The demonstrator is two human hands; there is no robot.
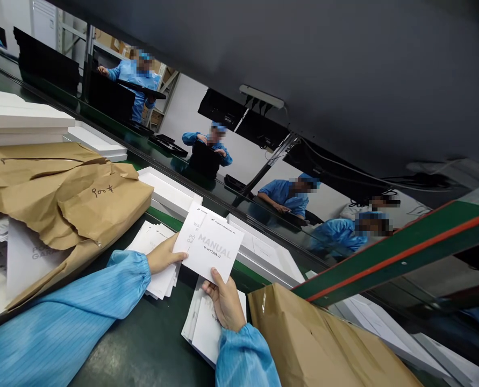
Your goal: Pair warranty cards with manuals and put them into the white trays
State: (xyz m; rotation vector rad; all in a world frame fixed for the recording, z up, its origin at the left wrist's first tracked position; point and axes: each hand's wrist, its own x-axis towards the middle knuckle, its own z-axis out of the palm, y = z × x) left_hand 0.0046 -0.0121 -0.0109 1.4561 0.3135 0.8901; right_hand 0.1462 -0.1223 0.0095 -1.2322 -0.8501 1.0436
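Note:
A white manual (213,258) printed "MANUAL" overlaps a second white leaflet (190,226) whose grey lettering is partly covered. My left hand (164,257) pinches the leaflet at its lower left edge, thumb on top. At the manual's bottom edge, my right hand (225,301) grips it between thumb and fingers. Beneath my left hand lies a loose pile of white leaflets (148,236). A stack of manuals (207,330) sits under my right hand, which hides part of it. Both forearms wear blue sleeves.
A torn brown paper package (106,199) with printed leaflets inside lies at left; another brown package (304,338) stands at right. Open white boxes (170,193) line the conveyor behind. A green post with an orange stripe (384,258) slants across the right. Several co-workers in blue work beyond.

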